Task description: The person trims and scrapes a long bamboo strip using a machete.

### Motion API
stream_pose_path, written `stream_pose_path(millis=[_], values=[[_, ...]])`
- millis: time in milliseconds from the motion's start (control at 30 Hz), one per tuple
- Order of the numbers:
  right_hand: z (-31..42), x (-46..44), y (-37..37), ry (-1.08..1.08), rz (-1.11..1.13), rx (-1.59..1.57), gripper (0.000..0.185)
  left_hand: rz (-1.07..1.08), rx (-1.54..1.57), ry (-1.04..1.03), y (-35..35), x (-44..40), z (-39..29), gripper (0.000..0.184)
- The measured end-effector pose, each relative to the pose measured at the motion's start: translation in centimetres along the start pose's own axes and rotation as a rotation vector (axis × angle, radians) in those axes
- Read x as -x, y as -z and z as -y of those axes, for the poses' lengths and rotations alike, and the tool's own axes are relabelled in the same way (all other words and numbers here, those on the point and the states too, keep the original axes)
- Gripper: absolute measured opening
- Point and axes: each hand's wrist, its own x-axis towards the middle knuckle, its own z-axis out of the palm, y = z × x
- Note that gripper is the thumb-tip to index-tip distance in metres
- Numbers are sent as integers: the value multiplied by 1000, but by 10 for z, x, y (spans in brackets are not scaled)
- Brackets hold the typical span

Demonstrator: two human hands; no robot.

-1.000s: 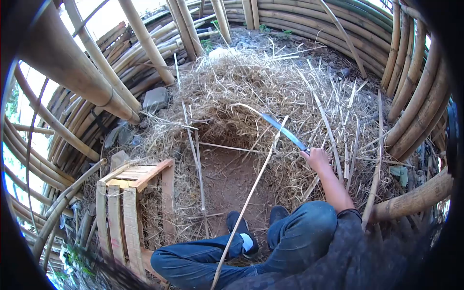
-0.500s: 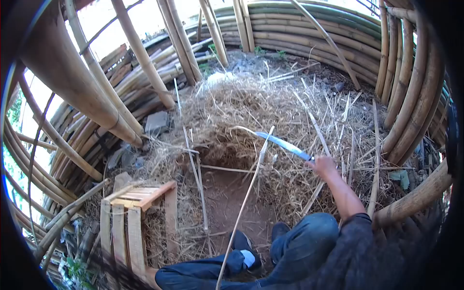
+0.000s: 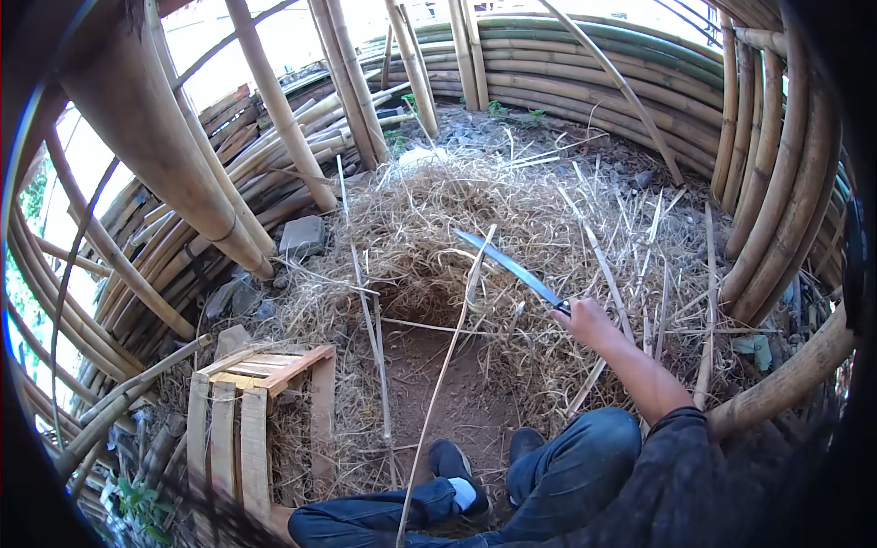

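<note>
My right hand (image 3: pixel 591 324) is closed around the dark handle of a long, slightly curved knife (image 3: pixel 519 265). Its blade points up and to the left, over the heap of pale shavings. Close to the blade's tip end, a thin bamboo strip (image 3: pixel 448 356) rises from the bottom edge of the view; whether the two touch, I cannot tell. My left hand is out of view, and the strip's lower end is cut off by the frame.
A slatted wooden crate or stool (image 3: pixel 239 402) stands at the left. Dry shavings (image 3: pixel 438 196) cover much of the ground, around bare soil (image 3: pixel 438 384) by my shoes. Bamboo poles (image 3: pixel 288 119) lean at the left, and stacked bamboo (image 3: pixel 594 68) lines the back.
The knife and my right hand have moved a little left and down, and the blade now slopes more steeply. The strip's upper end has shifted left and down. The camera view has shifted slightly.
</note>
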Motion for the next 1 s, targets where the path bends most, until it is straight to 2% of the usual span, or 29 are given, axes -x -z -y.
stream_pose_path(millis=[67,133,200,267,367,500,533,567,600,633,700,767,900,967,1000], values=[[5,3,7,0,-22,-37,63,-1,1,2,-1,1,-1,54],[2,4,18,34,-39,55,64,0,4,7,-1,1,-1,54],[5,9,31,43,34,86,67,3,9,14,-1,1,1,54],[22,22,33,125,341,180,71,6,13,16,-3,0,3,55],[38,40,14,357,153,219,74,11,12,25,-4,1,3,55],[30,19,9,427,136,391,65,6,20,26,-6,3,3,55],[15,0,17,406,47,404,64,4,25,27,-6,5,4,55],[-37,-41,-10,384,-163,447,62,7,31,30,-7,6,6,55],[-63,-64,-11,56,-425,466,58,7,33,28,-8,9,7,55],[-54,-66,38,-199,-147,173,58,5,38,24,-9,8,6,55],[-87,-78,45,-356,-478,-38,63,-5,51,30,-10,10,8,55],[-117,-69,59,-410,-377,-131,69,-15,61,31,-10,11,9,55],[-115,-36,56,-382,-356,-66,69,-12,72,50,-12,13,11,56],[-114,-27,22,-275,-386,-250,71,-8,69,58,-14,19,15,56],[-96,-20,24,-360,-267,-454,65,-8,70,62,-15,23,17,56]])
